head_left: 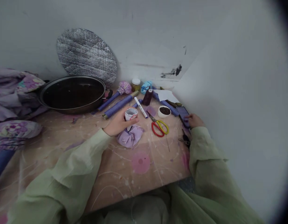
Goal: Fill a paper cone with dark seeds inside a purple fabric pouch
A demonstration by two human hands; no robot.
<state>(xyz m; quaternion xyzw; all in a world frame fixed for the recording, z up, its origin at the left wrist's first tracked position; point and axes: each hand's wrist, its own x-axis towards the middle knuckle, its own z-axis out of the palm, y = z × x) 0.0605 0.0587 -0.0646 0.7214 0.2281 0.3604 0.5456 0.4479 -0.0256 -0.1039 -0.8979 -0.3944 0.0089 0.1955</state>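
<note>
My left hand [119, 122] is wrapped round a small white roll-shaped piece [131, 114] with a hollow top. Below it, a gathered lilac cloth bundle [130, 138] rests on the table. At the right, my right hand [195, 120] has a finger on the lit screen of a dark phone [183, 115]; its other fingers are curled. Between the hands lie scissors [160, 127] with one red and one yellow handle, a white marker [141, 107] and a small white bowl [164, 111] of dark grains. A dark thread cone [148, 96] stands behind them.
A wide black pan [72, 93] sits at the back left, before a round silver mat [86, 54] against the wall. Blue-wrapped rods [120, 105], a lidded jar [136, 84] and a white paper [166, 95] lie or stand farther back. Keys [185, 139] are near my right sleeve.
</note>
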